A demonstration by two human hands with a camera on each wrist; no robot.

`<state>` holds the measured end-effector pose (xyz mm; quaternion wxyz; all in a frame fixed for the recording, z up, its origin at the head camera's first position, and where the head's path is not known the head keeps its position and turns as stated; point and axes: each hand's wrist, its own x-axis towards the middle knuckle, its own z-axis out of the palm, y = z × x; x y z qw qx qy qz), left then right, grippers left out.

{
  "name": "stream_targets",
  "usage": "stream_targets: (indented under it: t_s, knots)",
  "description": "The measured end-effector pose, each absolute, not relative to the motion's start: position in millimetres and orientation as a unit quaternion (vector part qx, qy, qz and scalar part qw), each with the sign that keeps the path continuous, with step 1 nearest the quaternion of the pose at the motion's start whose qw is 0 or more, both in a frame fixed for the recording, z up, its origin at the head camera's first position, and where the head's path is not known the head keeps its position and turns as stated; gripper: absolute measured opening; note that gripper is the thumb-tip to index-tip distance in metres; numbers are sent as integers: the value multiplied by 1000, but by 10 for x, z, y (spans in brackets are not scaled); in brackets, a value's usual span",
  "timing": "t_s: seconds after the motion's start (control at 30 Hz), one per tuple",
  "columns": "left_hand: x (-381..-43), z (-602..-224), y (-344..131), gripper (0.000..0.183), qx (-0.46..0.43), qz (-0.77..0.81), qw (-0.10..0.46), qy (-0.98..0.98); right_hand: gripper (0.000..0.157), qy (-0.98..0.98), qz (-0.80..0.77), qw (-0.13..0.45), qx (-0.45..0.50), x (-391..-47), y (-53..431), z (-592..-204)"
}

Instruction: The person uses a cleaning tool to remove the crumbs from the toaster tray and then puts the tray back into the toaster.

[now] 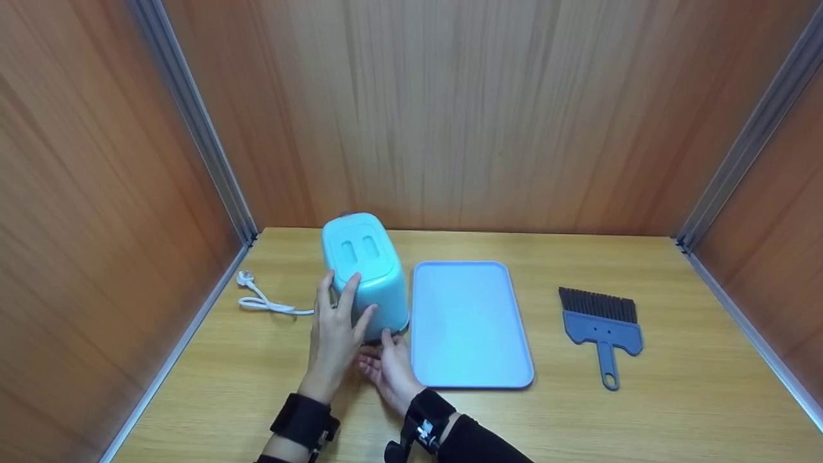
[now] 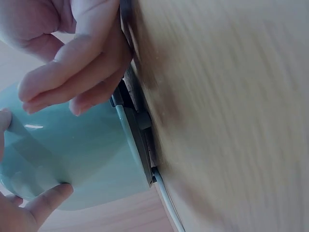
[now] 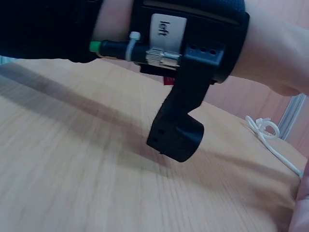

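Note:
A turquoise two-slot toaster [image 1: 379, 308] with a dark base stands left of the blue tray [image 1: 469, 321]. My left hand [image 1: 334, 331] rests on its near left part, fingers spread and fairly straight, fingertips on the top edge and side. The right hand [image 1: 389, 370] is low at the near base, its thumb by the bottom corner and its fingers loosely bent in front. In the left wrist view, the right hand's fingers [image 2: 82, 72] overlap the toaster's side [image 2: 82, 150], close to the table. A white cord [image 1: 276, 307] comes from the toaster's left.
The cord's plug [image 1: 244, 278] lies at the left, near the wooden side wall [image 1: 83, 225]. On the right of the table is a blue-grey brush [image 1: 604, 334] with dark bristles. A wooden back wall [image 1: 463, 116] closes off the far side.

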<state>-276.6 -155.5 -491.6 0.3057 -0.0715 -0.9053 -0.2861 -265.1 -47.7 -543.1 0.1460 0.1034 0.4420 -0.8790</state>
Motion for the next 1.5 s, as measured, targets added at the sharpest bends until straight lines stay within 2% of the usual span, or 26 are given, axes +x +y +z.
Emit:
stream_targets:
  t_s: [0.4, 0.67, 1.27, 1.37, 1.5]
  knots:
    - [-2749, -4942, -1591, 66, -78, -278, 317, -904, 36, 457, -871, 146, 104, -2643, -484, -5433]
    - [-2760, -4935, -1587, 66, -80, -277, 315, -904, 39, 471, -862, 154, 101, -2638, -467, -5411]
    - [-2762, -4932, -1580, 67, -85, -281, 313, -903, 33, 493, -850, 149, 113, -2636, -463, -5399]
    - [-2767, -4939, -1588, 67, -88, -280, 318, -902, 37, 495, -848, 151, 118, -2635, -459, -5393]
    - [-2765, -4935, -1599, 66, -88, -281, 318, -901, 54, 494, -847, 157, 121, -2626, -453, -5382]
